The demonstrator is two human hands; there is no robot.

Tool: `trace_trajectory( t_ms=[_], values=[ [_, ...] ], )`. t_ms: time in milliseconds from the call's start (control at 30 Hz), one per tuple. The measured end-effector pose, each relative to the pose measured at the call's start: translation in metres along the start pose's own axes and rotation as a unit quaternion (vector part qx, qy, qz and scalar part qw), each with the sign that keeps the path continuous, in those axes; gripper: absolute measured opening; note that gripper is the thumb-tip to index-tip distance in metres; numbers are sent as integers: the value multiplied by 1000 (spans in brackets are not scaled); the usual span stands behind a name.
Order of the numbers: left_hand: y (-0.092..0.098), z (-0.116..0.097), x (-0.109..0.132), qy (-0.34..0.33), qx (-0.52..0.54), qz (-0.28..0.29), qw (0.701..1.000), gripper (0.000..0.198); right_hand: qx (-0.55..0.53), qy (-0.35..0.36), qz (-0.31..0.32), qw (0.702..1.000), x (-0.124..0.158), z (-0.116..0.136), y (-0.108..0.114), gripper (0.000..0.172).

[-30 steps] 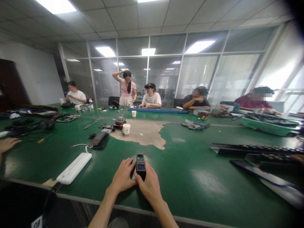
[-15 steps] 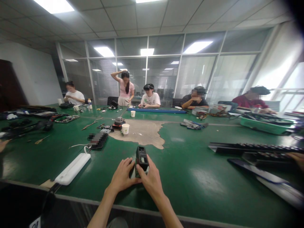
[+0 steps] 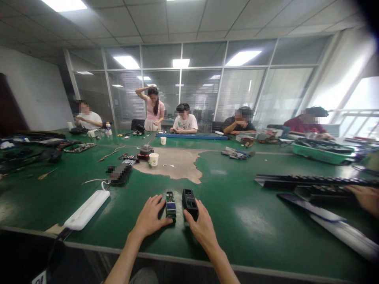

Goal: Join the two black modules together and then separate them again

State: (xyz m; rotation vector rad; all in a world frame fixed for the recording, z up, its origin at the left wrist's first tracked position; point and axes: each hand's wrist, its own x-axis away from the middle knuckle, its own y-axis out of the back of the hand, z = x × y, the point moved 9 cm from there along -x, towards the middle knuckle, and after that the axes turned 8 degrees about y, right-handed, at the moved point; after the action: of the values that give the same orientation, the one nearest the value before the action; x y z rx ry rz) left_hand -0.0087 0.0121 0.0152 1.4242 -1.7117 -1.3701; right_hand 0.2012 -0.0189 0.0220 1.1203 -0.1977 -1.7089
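Observation:
A small electronic device lies in two parts at the near side of the green table. Its circuit board (image 3: 171,206), with a small bluish display on top, stands by my left hand (image 3: 150,217). That hand's fingers rest along the board's left side and its thumb is at the near end. My right hand (image 3: 202,225) grips the black plastic housing (image 3: 189,203) from the right, with cut-out windows in its upper face. A narrow strip of tabletop shows between board and housing.
Left of my hands lie a white power strip (image 3: 87,210) and a dark device (image 3: 118,173). A paper cup (image 3: 153,159) stands beyond. Long black metal parts (image 3: 299,182) lie at right, near another person's hand (image 3: 365,197). Several people sit or stand across the green table (image 3: 231,244).
The black housing has come off the circuit board. My right hand has moved it rightward, leaving the board exposed beside my left hand. The view has shifted slightly.

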Motion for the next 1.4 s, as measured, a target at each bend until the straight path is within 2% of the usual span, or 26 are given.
trace_trajectory(
  t_ms=[300,533,867,967,1133,1267,1400],
  values=[
    [2,-3,0,0,0,1,1000,83,67,-21,36,997,7,-5,-8,68],
    [1,-3,1,0,0,4,1000,84,77,-9,33,996,11,-7,-9,85],
    [2,-4,2,-12,-5,3,1000,72,59,-10,30,998,10,-7,-10,67],
    [3,-4,2,-11,-4,-1,1000,71,4,-20,20,1000,3,3,-3,62],
    [1,-1,3,-5,-1,-8,1000,76,-89,-18,5,996,-16,39,2,53],
    [-2,3,3,0,2,-13,1000,85,-92,9,-4,996,-24,64,-9,51],
    [-3,5,2,-2,15,-28,1000,89,-76,11,-31,997,-24,75,-21,49]
  ],
)
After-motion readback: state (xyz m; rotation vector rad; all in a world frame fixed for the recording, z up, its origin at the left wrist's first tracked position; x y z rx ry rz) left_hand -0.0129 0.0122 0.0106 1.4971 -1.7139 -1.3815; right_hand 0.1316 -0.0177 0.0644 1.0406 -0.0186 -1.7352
